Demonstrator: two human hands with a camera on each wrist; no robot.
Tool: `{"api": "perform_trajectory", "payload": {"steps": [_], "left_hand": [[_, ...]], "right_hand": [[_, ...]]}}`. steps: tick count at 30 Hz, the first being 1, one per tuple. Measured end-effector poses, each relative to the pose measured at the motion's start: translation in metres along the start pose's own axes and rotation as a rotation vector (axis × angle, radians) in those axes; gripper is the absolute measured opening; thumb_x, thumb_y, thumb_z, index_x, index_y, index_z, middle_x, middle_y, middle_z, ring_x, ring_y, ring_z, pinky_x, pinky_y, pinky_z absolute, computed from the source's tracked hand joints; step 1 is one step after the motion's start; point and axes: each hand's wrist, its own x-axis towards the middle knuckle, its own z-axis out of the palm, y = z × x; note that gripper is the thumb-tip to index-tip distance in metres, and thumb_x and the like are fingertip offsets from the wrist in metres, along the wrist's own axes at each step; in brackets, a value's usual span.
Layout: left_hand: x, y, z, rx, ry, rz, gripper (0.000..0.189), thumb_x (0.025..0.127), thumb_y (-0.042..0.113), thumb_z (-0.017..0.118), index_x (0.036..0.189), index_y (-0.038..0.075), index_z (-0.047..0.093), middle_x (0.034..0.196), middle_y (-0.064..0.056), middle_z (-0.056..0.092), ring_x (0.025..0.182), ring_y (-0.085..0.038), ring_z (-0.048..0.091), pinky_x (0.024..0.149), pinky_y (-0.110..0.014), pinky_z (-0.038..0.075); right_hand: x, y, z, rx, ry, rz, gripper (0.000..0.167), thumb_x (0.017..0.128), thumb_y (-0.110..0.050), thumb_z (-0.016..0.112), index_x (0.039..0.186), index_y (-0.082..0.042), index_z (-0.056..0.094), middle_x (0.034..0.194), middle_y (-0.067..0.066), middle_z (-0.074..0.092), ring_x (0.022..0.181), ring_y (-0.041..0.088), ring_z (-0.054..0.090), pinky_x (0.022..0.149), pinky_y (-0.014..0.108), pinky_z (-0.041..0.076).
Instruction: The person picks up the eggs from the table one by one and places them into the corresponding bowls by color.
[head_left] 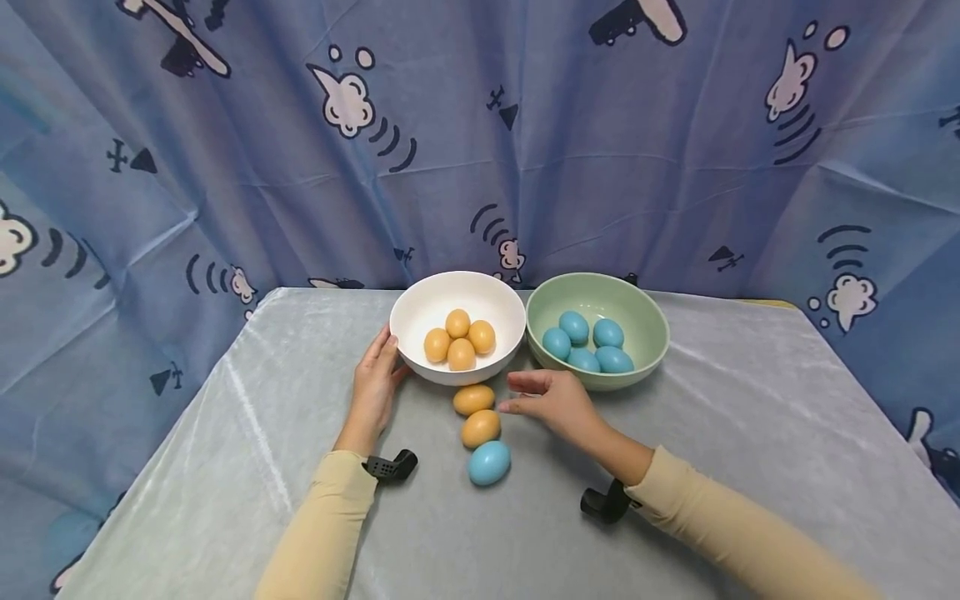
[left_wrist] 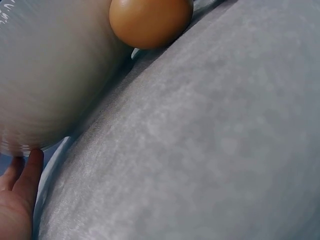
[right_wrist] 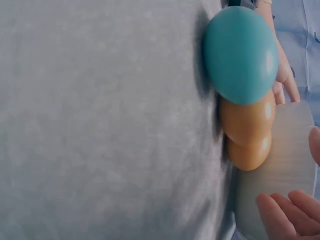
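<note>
On the left, a white bowl holds several orange eggs. My left hand rests its fingers against the left side of that bowl; in the left wrist view, fingertips touch its outer wall. Two more orange eggs lie on the table in front of the bowl, with a blue egg nearest me in the same line. Just right of the orange ones hovers my right hand, thumb and fingers apart, nothing between them. The right wrist view shows all three loose eggs beyond its fingers.
A green bowl containing several blue eggs stands right beside the white one. Both are near the back of a table covered in grey cloth. Behind hangs a blue patterned curtain.
</note>
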Motion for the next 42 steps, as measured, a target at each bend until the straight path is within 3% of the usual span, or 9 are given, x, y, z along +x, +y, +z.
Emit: {"api": "perform_trajectory", "payload": {"steps": [19, 34, 42], "left_hand": [[0.001, -0.002, 0.0, -0.001, 0.002, 0.01, 0.058, 0.104, 0.034, 0.053, 0.155, 0.014, 0.035, 0.163, -0.003, 0.032, 0.148, -0.023, 0.035, 0.12, -0.049, 0.034], [0.002, 0.0, 0.0, 0.01, 0.003, -0.011, 0.057, 0.104, 0.034, 0.052, 0.156, 0.017, 0.035, 0.162, 0.0, 0.033, 0.148, -0.02, 0.036, 0.12, -0.046, 0.036], [0.002, 0.0, -0.001, 0.003, 0.008, -0.008, 0.056, 0.104, 0.033, 0.052, 0.155, 0.017, 0.036, 0.162, 0.0, 0.035, 0.147, -0.019, 0.037, 0.12, -0.045, 0.036]], "right_hand": [[0.017, 0.009, 0.017, -0.001, -0.054, 0.037, 0.058, 0.079, -0.021, 0.085, 0.128, 0.004, 0.064, 0.127, 0.018, 0.068, 0.118, 0.03, 0.066, 0.095, 0.038, 0.058], [0.026, 0.009, 0.028, 0.029, -0.026, 0.064, 0.051, 0.077, -0.022, 0.087, 0.121, -0.001, 0.07, 0.118, 0.013, 0.073, 0.112, 0.023, 0.069, 0.086, 0.03, 0.059], [0.027, 0.008, 0.032, 0.058, -0.042, 0.051, 0.049, 0.08, -0.019, 0.084, 0.122, 0.0, 0.069, 0.119, 0.015, 0.072, 0.116, 0.026, 0.067, 0.094, 0.034, 0.057]]}}
